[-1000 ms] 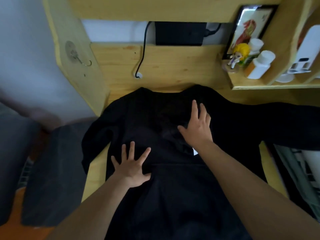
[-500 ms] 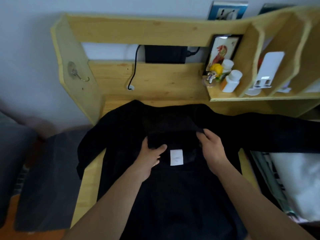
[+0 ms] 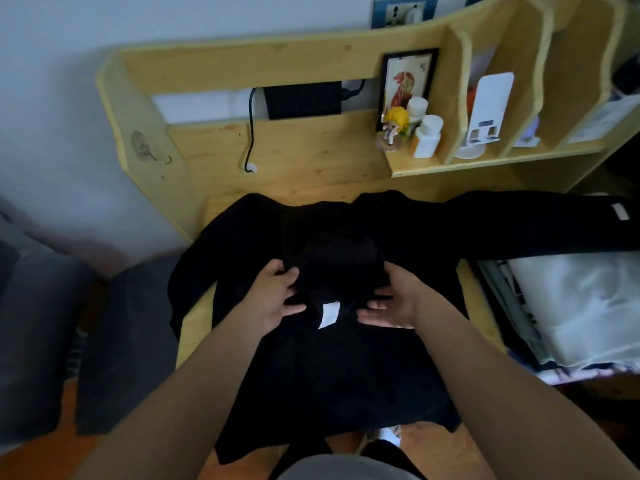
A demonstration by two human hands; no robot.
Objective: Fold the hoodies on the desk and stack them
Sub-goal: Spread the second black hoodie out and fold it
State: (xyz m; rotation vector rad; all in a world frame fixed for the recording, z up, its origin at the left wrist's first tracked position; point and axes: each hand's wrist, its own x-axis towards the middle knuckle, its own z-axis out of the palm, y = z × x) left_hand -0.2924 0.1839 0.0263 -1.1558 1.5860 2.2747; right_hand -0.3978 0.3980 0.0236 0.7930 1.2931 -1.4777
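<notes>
Black cotton hoodie (image 3: 332, 368) lies spread across my pale pine desk (image 3: 194, 320), its hem hanging over the near edge toward me. Just beyond the hoodie's middle my left hand (image 3: 273, 299) pinches the hood's edge with curled fingers, and my right hand (image 3: 391, 299) grips the hood's other side, thumb over the cloth, fingers under. A small white label (image 3: 329, 315) shows between them on the hoodie. One sleeve trails off to the hoodie's right. Behind the hoodie, the desk's shelf carries a white plastic bottle (image 3: 427, 136) and a yellow-haired figurine (image 3: 394, 126).
</notes>
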